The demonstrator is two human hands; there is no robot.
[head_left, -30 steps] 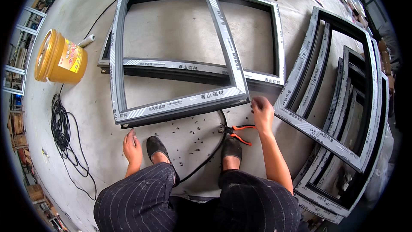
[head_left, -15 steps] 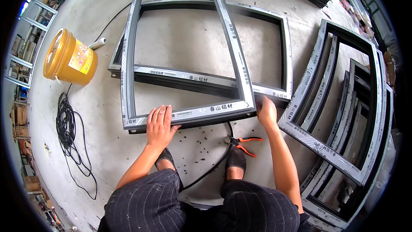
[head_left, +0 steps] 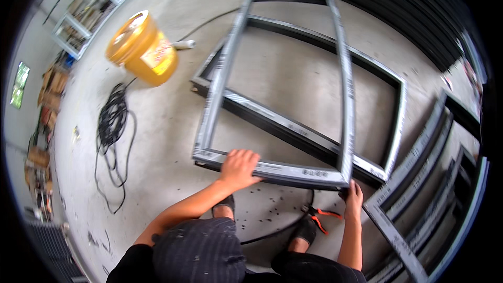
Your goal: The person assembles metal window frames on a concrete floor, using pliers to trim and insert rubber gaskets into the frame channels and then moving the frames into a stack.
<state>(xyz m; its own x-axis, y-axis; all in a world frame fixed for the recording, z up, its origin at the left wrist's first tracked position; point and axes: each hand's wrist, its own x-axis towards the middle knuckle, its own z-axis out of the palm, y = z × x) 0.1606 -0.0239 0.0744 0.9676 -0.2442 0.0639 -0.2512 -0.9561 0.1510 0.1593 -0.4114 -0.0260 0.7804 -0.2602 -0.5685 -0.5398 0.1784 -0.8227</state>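
Note:
A grey-and-black rectangular metal window frame (head_left: 346,102) lies across a second, similar frame (head_left: 285,124) on the floor, turned at an angle to it. My left hand (head_left: 240,170) grips the upper frame's near bar toward its left end, fingers laid over the top. At that frame's near right corner, my right hand (head_left: 354,200) is closed on the edge, with its fingertips partly hidden. A dark bit shows between hand and corner; I cannot tell if it is part of the frame. Pliers with orange handles (head_left: 320,220) lie on the floor beside my shoe.
More window frames (head_left: 401,246) are stacked at my right. Long dark profiles (head_left: 390,8) lie at the far right. To the left stand a yellow bucket (head_left: 137,52) and a coiled black cable (head_left: 112,118). Small dark scraps (head_left: 275,209) are scattered around my feet.
My view has swung, so the scene sits further right and lower. My right hand has shifted nearer to me around the corner. The left hand keeps its hold on the near bar.

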